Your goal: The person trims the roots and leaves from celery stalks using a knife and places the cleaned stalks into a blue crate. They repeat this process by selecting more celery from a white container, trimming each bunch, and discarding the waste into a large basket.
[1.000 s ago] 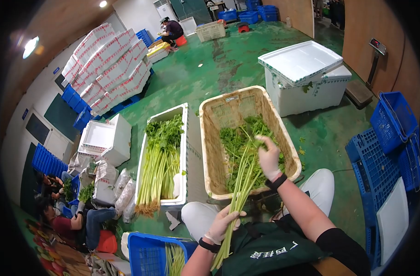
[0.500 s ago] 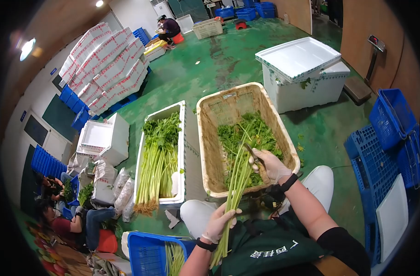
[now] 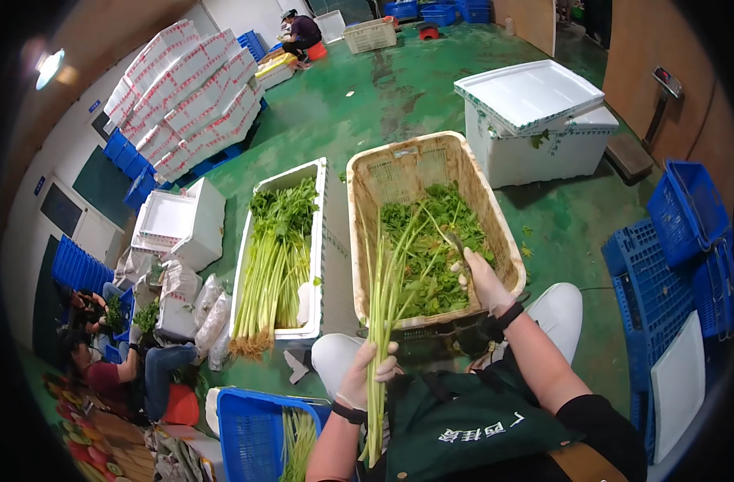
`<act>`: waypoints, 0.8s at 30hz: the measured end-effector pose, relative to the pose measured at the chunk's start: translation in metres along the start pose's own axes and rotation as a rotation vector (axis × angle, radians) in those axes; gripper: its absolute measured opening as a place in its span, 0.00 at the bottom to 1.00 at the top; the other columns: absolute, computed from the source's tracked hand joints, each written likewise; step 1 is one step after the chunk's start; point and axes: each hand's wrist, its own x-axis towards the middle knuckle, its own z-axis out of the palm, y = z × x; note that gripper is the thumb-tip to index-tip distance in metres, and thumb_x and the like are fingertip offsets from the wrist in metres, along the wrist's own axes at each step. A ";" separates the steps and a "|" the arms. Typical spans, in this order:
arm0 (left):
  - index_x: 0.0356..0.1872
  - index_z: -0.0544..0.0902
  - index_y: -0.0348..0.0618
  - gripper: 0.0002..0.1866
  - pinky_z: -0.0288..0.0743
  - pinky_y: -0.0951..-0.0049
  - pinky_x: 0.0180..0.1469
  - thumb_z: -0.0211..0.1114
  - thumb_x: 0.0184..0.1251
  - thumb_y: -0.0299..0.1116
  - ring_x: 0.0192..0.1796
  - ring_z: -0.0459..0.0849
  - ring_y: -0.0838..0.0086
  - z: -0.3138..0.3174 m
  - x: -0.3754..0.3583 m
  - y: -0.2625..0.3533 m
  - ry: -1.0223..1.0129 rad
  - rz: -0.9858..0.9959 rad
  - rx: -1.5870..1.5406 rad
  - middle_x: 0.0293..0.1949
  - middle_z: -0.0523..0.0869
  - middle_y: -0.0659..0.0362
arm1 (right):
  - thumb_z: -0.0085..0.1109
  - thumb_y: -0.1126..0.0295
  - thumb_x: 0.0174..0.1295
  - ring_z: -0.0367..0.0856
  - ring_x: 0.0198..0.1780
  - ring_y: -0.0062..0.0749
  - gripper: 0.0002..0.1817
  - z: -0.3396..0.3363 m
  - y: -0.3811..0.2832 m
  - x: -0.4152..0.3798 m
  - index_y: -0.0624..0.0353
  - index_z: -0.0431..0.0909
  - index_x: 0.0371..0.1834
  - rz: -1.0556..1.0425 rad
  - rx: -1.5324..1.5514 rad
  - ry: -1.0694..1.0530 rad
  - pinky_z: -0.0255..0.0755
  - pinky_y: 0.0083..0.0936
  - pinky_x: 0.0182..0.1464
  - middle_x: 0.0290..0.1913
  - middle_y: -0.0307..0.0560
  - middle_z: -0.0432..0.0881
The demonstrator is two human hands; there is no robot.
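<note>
My gloved left hand is closed around a bunch of long celery stalks held upright at the near edge of a dirty cream plastic crate. The tops of these stalks are mostly bare of leaves. Over the crate's right side, my gloved right hand grips a knife, its dark blade pointing up and left; most of the handle is hidden. Cut celery leaves lie inside the crate. To the left, a white foam box holds leafy celery with roots towards me.
A blue basket with trimmed stalks stands at my lower left. Foam boxes are stacked beyond the crate. Blue pallets stand to the right. Other people sit at the left and far back.
My right hand with the knife has moved right and slightly up, away from the stalks. The bunch in my left hand has swung more upright, its leafy tops now cut away.
</note>
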 end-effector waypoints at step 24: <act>0.71 0.65 0.41 0.26 0.69 0.82 0.27 0.60 0.76 0.33 0.27 0.75 0.80 0.009 0.013 -0.012 0.058 0.025 0.540 0.45 0.83 0.56 | 0.62 0.60 0.70 0.69 0.17 0.15 0.16 0.049 -0.067 -0.020 0.62 0.83 0.49 0.084 -0.080 -0.124 0.62 0.15 0.20 0.24 0.32 0.79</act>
